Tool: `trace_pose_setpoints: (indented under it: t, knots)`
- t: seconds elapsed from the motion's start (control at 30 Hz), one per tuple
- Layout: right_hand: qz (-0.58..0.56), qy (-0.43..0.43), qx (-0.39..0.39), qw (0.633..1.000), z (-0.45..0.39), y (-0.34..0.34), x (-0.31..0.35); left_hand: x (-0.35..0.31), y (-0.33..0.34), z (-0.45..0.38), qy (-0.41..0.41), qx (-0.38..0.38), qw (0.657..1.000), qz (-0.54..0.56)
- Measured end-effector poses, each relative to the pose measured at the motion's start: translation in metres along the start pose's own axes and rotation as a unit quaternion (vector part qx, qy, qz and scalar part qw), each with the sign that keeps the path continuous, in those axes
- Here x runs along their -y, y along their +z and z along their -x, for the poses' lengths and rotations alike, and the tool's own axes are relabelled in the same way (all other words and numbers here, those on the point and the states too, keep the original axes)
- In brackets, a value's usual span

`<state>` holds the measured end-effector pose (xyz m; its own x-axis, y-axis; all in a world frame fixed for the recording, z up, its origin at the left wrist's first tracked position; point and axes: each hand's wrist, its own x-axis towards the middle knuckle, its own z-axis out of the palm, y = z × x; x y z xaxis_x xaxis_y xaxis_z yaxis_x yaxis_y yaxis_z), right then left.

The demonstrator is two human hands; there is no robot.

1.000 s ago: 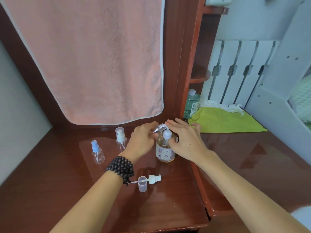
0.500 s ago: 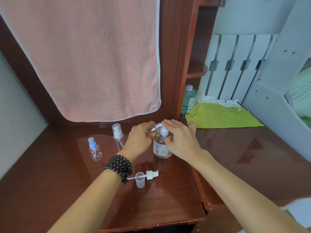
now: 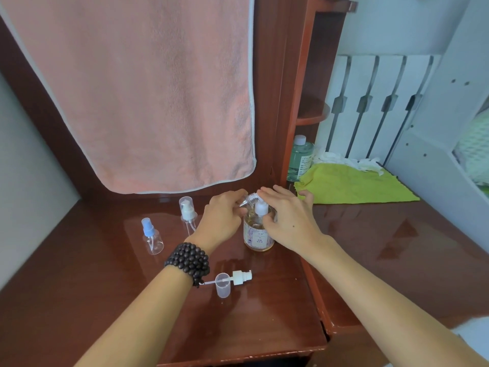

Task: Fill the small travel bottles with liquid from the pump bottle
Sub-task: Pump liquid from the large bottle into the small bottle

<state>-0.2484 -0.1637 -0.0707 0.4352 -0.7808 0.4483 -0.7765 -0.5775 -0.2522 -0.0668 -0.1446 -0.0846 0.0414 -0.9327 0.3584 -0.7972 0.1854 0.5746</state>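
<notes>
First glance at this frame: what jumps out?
A big pink towel hangs over the back of the reddish wooden desk. At centre, the left hand and right hand meet over a clear amber pump bottle. A lime-green cloth lies at right.

Both forearms were bare to the frame's lower edge; no sleeves visible. Left wrist carried a bracelet of dark, round, matte beads (image 3: 188, 261), wound in several stacked loops into a wide band, with a short strand hanging off its lower side. Left hand (image 3: 221, 217): no rings seen on the visible fingers. Right hand (image 3: 291, 221): no rings, no watch or band on that wrist.
</notes>
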Motion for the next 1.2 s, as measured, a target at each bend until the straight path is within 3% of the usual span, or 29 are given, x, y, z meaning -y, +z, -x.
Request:
trace_pose_setpoints:
  t: [0.8, 1.2]
  knots:
    - [0.025, -0.001, -0.025, 0.999, 0.003, 0.010, 0.001, -0.001, 0.002, 0.003, -0.015, 0.009, 1.000, 0.007]
    - [0.005, 0.007, 0.014, 1.000, -0.003, -0.008, 0.003, -0.007, -0.012, -0.003, 0.003, 0.026, 1.000, 0.004]
